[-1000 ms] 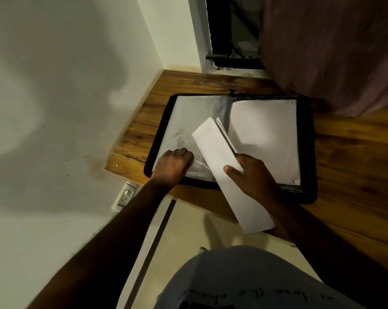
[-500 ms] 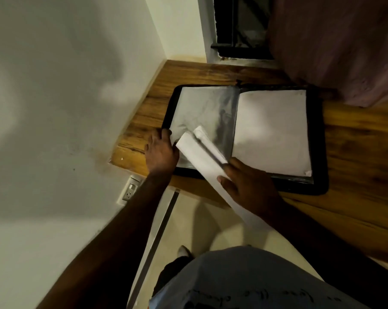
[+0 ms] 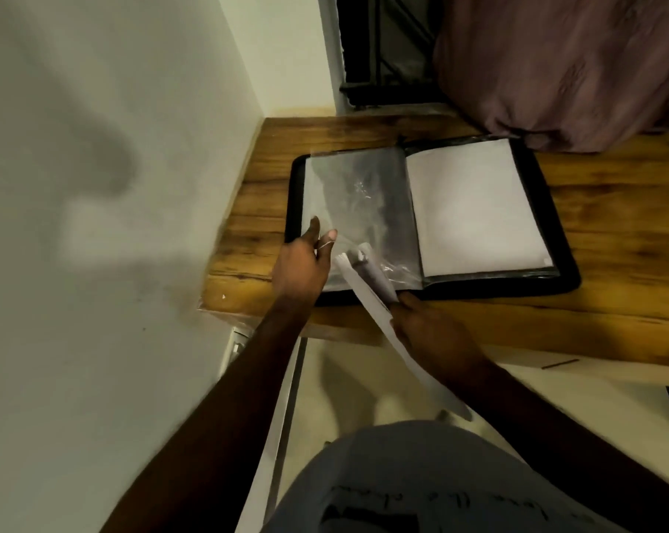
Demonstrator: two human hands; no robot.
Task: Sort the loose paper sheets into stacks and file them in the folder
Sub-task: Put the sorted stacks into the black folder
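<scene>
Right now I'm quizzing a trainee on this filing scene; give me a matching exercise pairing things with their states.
Things:
1. black zip folder
2. clear plastic sleeve
3. curled white paper sheets
4. right-hand page

States:
A. pinched at its near corner by the left hand
B. lies flat, white
C. lies open on the wooden table
D. gripped by the right hand

Pairs: 1-C, 2-A, 3-D, 4-B

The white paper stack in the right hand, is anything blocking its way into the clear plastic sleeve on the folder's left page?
Nothing visible blocks it. The left hand lifts the clear plastic sleeve at its near edge, and the white paper stack, gripped by the right hand, points its tip at that opening.
</scene>
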